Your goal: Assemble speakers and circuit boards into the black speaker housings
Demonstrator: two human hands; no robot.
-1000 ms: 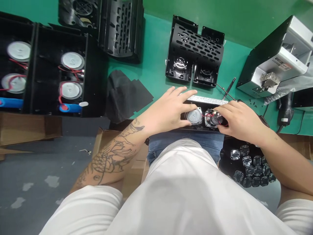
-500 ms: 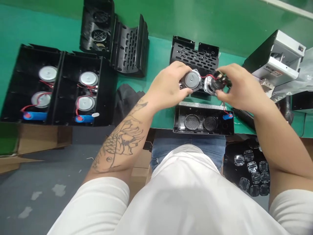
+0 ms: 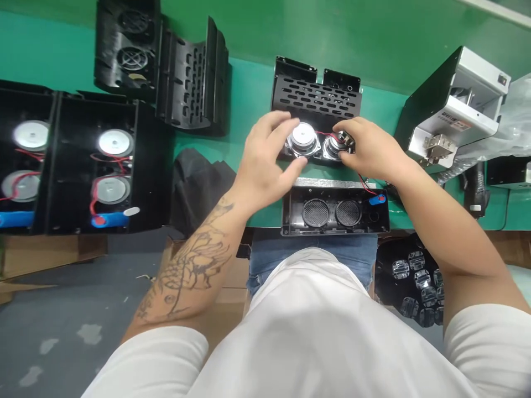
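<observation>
My left hand (image 3: 269,157) is open, its thumb and fingers spread beside a round silver speaker driver (image 3: 303,137). A second speaker driver (image 3: 332,148) sits to its right, joined to it by red wire. My right hand (image 3: 365,146) is closed on a small circuit board (image 3: 345,138) at the second driver's right side; its fingers partly cover the board. Both drivers rest at the front of a black slotted housing (image 3: 319,99). Closer to me lies a black speaker panel (image 3: 298,221) with two round mesh grilles and a blue battery (image 3: 377,199) on red wires.
On the left stand black cases (image 3: 153,182) with drivers and blue batteries inside. Behind them is a curved slotted shell (image 3: 186,83). A silver-and-black machine (image 3: 456,105) stands at right, near a dark handheld tool (image 3: 474,190). Several clear plastic pieces (image 3: 422,279) lie below the table edge.
The pair of drivers has come down onto the black housing. My left hand has let go of the left driver and opened. The view has shifted a little to the right.
</observation>
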